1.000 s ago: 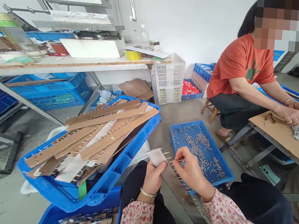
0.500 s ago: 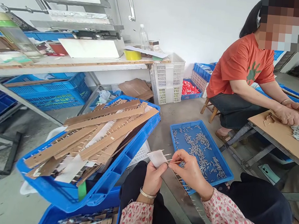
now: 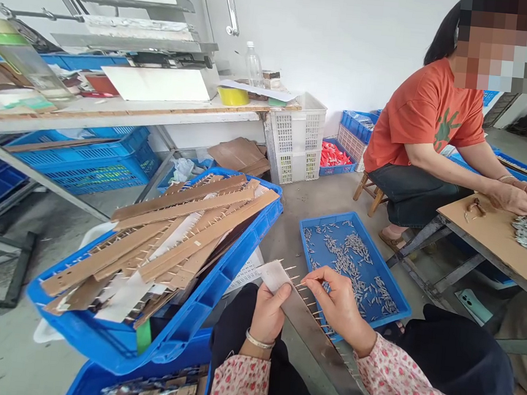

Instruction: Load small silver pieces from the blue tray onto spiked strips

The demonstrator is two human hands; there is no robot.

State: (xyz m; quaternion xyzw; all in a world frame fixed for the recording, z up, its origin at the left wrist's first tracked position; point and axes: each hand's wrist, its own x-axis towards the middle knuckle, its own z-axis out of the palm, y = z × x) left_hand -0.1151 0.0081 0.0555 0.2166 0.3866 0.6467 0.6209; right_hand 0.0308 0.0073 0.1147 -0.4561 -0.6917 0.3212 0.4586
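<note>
My left hand (image 3: 268, 318) is closed around the upper end of a long cardboard strip (image 3: 313, 343), thumb on top. Thin pale pins stick out along the strip's right edge, and its lower end runs down between my legs. At that edge, the thumb and forefinger of my right hand (image 3: 341, 302) are pinched together on a thin pin (image 3: 299, 284). Whether the pin sits in the cardboard I cannot tell. Beyond my right hand lies a blue tray (image 3: 307, 250) with many small silvery pieces (image 3: 345, 260) scattered in it.
To the left, a tilted blue crate (image 3: 218, 298) is piled with pinned cardboard strips (image 3: 181, 233); another blue crate (image 3: 78, 384) stands below. A worktable (image 3: 169, 115) carries a machine. At right a co-worker (image 3: 429, 120) sits at a low table (image 3: 487, 223); a phone (image 3: 474, 306) lies below it.
My right hand has drawn slightly away from my left thumb, to the right along the pin. More pins now show along the strip's edge. The co-worker's hands have shifted slightly.
</note>
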